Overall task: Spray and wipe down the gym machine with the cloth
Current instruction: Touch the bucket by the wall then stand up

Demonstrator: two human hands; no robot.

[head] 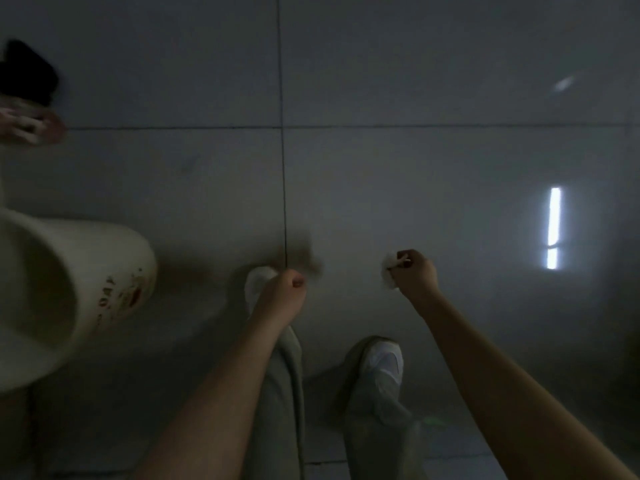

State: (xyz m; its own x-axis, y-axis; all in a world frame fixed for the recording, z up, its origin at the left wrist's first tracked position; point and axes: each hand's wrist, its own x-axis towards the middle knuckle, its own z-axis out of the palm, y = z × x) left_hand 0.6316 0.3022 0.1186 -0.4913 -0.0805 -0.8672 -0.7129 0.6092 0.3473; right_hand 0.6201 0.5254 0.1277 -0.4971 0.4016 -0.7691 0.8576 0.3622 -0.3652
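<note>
I look straight down at a dim grey tiled floor point(381, 168). My right hand point(414, 271) is curled and pinches a small crumpled white cloth point(389, 271) that sticks out at its left side. My left hand point(285, 289) is curled into a fist with nothing visible in it. Both forearms reach forward over my legs. No spray bottle and no gym machine show in this view.
A large white bucket-like container point(69, 289) with red lettering fills the left edge. A blurred black object point(27, 71) and pinkish shape point(31, 126) lie at the upper left. My white shoes point(382, 362) stand on the tiles. A lamp's reflection point(553, 226) glows at right.
</note>
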